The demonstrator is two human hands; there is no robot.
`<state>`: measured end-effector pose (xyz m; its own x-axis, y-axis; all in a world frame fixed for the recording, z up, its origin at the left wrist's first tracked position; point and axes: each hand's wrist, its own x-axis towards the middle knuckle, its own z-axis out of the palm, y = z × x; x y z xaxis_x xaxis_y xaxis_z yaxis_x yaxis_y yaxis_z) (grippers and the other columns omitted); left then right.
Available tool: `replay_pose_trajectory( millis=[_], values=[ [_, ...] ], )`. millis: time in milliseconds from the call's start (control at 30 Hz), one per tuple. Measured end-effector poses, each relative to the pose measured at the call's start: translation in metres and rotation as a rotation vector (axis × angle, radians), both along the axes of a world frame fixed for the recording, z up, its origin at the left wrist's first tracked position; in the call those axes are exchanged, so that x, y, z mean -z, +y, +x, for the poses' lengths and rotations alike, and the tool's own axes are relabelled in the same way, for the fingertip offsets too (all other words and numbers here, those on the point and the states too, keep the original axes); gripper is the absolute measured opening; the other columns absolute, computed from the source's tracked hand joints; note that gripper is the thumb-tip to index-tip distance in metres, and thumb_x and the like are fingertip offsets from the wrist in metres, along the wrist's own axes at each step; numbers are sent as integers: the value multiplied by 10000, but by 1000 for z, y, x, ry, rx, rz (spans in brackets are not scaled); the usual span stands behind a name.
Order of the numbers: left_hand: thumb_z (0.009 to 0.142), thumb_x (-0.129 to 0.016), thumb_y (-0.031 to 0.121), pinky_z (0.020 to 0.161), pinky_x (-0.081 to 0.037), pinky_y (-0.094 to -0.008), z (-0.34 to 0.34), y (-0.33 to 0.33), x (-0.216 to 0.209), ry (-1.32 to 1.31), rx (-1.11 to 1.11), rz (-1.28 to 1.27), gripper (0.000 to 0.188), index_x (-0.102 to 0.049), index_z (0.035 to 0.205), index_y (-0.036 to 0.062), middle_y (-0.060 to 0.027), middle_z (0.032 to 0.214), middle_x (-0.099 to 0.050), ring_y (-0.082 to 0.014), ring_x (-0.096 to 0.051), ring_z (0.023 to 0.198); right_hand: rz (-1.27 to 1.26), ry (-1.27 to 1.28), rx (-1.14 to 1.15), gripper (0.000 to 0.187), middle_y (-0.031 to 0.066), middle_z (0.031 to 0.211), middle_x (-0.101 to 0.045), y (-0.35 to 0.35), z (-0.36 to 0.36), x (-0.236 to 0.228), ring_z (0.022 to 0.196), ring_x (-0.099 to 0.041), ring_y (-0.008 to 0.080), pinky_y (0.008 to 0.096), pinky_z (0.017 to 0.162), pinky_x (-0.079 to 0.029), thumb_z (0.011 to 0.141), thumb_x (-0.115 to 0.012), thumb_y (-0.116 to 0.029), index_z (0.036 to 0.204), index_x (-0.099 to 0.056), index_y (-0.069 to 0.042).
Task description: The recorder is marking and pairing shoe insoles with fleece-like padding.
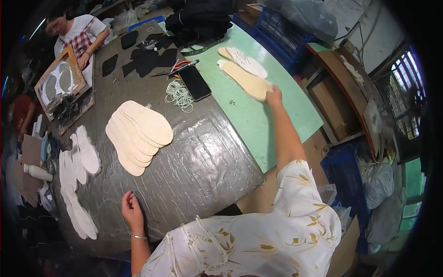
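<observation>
My right arm reaches out over the green tabletop, and my right hand (pixel 274 97) is closed on the near end of a cream insole (pixel 244 79), which seems to lie on others. Beside it rests a white insole (pixel 249 63) with handwriting on it. Low over the grey table, my left hand (pixel 132 211) has its fingers curled together, with a small dark spot at the fingertips that I cannot make out. Ahead of it lies a fanned stack of cream insoles (pixel 138 134). Farther left are several white insoles (pixel 87 154) in overlapping rows.
Pale elastic bands (pixel 179 95), a black phone (pixel 194 83) and orange-handled pliers (pixel 182 63) lie near the table's joint. Dark fabric pieces (pixel 150 60) are beyond. At the far left a person (pixel 87 34) works at a wooden frame (pixel 62 81). Blue crates (pixel 281 34) stand at the back right.
</observation>
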<state>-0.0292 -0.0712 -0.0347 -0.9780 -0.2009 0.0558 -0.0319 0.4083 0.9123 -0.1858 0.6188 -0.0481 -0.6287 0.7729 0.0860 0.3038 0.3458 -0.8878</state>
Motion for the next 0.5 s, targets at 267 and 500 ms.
replay_pose_trajectory(
  millis=[267,500],
  values=[
    [968,-525,47,905,-456,-266,4,-6,4,1,-35,-3,277,-558,1235,-22,-83,1112,-625,-139,-586,1015,-408,-315,-306,451,-21,714,-561,41,45,-64,550,-466,78,245,496,-388,758,-568,-23,1196,-643,-95],
    [972,-521,57,935,-443,-277,-1,3,0,-16,-40,-55,281,-555,1239,-24,-92,1128,-625,-151,-584,1036,-235,-348,-342,574,11,767,-613,61,77,-46,558,-497,91,246,505,-391,749,-599,-27,1320,-594,-79]
  ],
)
